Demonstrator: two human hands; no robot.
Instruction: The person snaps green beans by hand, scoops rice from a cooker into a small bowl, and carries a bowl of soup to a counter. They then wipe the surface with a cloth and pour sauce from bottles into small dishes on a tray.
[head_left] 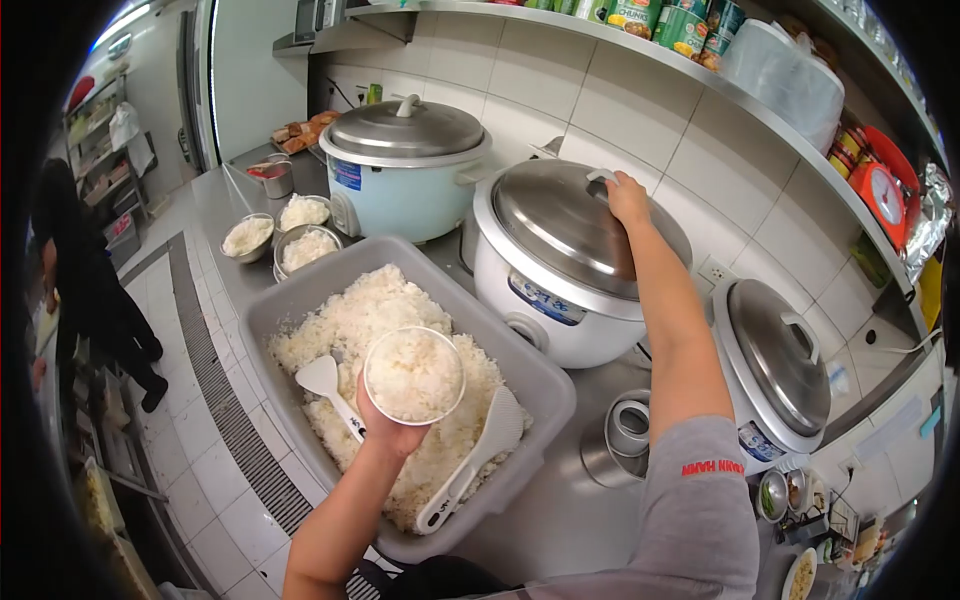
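My left hand [392, 432] is wrapped round a small white-rimmed bowl [461, 391] heaped with white rice, held above a grey plastic tub [548, 388]. Loose cooked rice [370, 300] fills much of the tub. Two white rice paddles lie on it: a small paddle [320, 376] left of the bowl and a larger paddle [497, 430] to its right. With fingers closed over the handle, my right hand [628, 200] grips the steel lid [555, 225] of the middle rice cooker [500, 285]. The lid sits over the cooker's top.
A pale blue rice cooker [410, 195] stands behind the tub, and another lidded cooker [770, 370] is at right. Several rice-filled bowls [247, 237] sit at the counter's left edge. Steel containers [612, 440] stand beside my right arm. A shelf [690, 65] overhangs; a person [95, 270] stands across the aisle.
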